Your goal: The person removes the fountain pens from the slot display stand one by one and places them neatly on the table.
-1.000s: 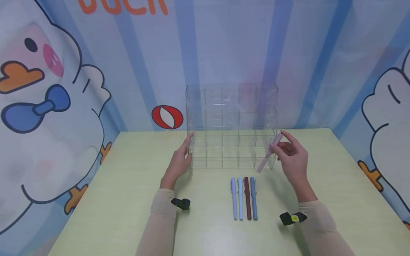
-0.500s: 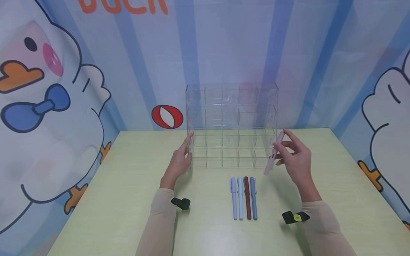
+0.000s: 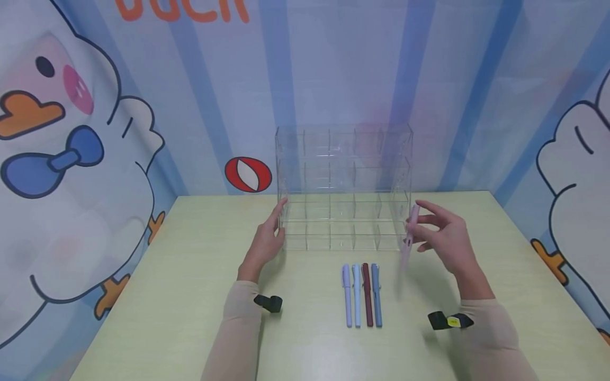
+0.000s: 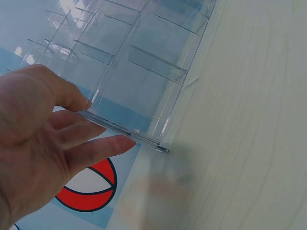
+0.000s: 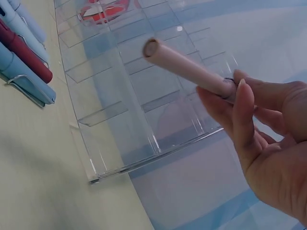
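In the head view my left hand (image 3: 265, 246) holds the left side of a clear acrylic organizer (image 3: 342, 234) with many compartments. The left wrist view has its thumb on one face of the side wall (image 4: 122, 129) and its fingers on the other. Just off the organizer's right side, my right hand (image 3: 445, 238) pinches a pale pink pen (image 3: 409, 239) between thumb and fingers. That pen slants, its lower end blurred toward the table. Before the organizer lie a lavender pen (image 3: 347, 296), a light blue pen (image 3: 357, 296), a dark red pen (image 3: 367, 296) and a blue pen (image 3: 377, 296).
The organizer stands upright on a pale wooden table (image 3: 190, 328), near its back edge. Behind it hangs a blue striped backdrop (image 3: 324, 69) with printed cartoon ducks. Both wrists wear small black cameras.
My right hand has moved to the right, carrying the pink pen from before the organizer's right end to beside it. The pen now points more steeply down. My left hand and the lying pens stay put.
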### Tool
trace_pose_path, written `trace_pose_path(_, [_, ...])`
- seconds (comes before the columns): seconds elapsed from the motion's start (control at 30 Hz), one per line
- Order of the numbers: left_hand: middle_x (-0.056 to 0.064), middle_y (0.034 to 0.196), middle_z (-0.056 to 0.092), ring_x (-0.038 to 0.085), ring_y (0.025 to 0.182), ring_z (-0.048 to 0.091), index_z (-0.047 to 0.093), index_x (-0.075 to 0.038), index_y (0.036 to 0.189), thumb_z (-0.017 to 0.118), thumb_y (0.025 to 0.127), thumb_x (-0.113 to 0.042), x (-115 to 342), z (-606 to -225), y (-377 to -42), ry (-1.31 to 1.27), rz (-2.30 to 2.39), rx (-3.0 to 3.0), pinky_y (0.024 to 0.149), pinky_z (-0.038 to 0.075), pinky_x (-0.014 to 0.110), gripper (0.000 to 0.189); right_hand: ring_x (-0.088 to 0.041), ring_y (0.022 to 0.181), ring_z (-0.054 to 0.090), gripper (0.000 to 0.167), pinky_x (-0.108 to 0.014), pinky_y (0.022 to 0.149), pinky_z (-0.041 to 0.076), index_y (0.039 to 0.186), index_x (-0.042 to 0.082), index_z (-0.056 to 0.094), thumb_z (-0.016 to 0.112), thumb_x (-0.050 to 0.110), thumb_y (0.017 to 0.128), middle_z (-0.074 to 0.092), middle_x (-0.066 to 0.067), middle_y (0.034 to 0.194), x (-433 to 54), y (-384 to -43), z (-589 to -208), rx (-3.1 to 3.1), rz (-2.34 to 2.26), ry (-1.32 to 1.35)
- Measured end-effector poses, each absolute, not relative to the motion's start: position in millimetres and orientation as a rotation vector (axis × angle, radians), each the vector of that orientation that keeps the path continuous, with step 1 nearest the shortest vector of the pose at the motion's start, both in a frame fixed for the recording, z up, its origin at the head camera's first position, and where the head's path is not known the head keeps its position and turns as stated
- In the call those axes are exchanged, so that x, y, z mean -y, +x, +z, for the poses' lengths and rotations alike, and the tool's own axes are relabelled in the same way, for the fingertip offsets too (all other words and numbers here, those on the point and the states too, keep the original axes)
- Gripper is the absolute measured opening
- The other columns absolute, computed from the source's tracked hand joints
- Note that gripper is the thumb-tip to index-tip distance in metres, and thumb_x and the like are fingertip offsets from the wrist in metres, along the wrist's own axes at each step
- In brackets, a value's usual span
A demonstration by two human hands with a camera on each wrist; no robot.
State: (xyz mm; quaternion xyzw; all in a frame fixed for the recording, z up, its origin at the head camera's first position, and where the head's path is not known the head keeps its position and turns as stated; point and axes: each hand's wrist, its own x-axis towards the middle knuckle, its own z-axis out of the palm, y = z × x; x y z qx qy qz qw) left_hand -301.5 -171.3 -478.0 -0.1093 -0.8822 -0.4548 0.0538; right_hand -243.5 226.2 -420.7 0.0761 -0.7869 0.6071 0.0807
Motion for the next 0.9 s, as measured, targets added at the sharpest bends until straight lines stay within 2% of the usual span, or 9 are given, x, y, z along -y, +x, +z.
trace_pose_path(0.17, [0.012, 0.160, 0.033, 0.035, 0.143, 0.036, 0.018, -0.047, 0.157, 0.051, 0.101, -0.006, 172, -479, -302, -0.333, -1.383, 2.681, 0.113, 0.035, 0.053, 0.077, -0.022, 0.077, 0.074, 0.071, -0.036, 0.059, 0.061, 0.152, 0.010, 0.044, 0.076, 0.021, 0.090, 0.064, -0.022, 0.119, -231, -245, -420, 2.541, 1.824, 0.182])
trace_pose_path(0.27, [0.012, 0.160, 0.033, 0.035, 0.143, 0.036, 0.018, -0.046, 0.158, 0.051, 0.101, -0.006, 171, -479, -302, -0.339, -1.386, 2.679, 0.113, 0.035, 0.053, 0.077, -0.023, 0.078, 0.073, 0.071, -0.037, 0.062, 0.062, 0.152, 0.012, 0.043, 0.076, 0.020, 0.090, 0.060, -0.028, 0.123, -233, -245, -420, 2.608, 1.809, 0.178])
trace_pose_path(0.43, [0.013, 0.159, 0.034, 0.035, 0.143, 0.036, 0.018, -0.046, 0.158, 0.051, 0.101, -0.006, 171, -478, -302, -0.340, -1.380, 2.682, 0.113, 0.034, 0.053, 0.077, -0.024, 0.080, 0.073, 0.071, -0.039, 0.064, 0.062, 0.154, 0.011, 0.040, 0.075, 0.017, 0.091, 0.057, -0.031, 0.127, -238, -244, -419, 2.656, 1.828, 0.208])
trace_pose_path(0.63, [0.014, 0.158, 0.035, 0.035, 0.142, 0.038, 0.018, -0.045, 0.158, 0.051, 0.101, -0.005, 171, -478, -302, -0.341, -1.358, 2.687, 0.112, 0.036, 0.053, 0.077, -0.029, 0.081, 0.073, 0.073, -0.043, 0.068, 0.062, 0.154, 0.004, 0.036, 0.072, 0.008, 0.091, 0.056, -0.033, 0.126, -246, -242, -419, 2.735, 1.902, 0.238])
trace_pose_path(0.9, [0.015, 0.158, 0.036, 0.036, 0.141, 0.038, 0.019, -0.042, 0.159, 0.051, 0.101, -0.004, 171, -477, -302, -0.359, -1.344, 2.679, 0.112, 0.037, 0.053, 0.076, -0.034, 0.086, 0.073, 0.077, -0.044, 0.071, 0.062, 0.153, -0.002, 0.032, 0.074, 0.005, 0.088, 0.055, -0.035, 0.126, -250, -242, -420, 2.848, 2.002, 0.240])
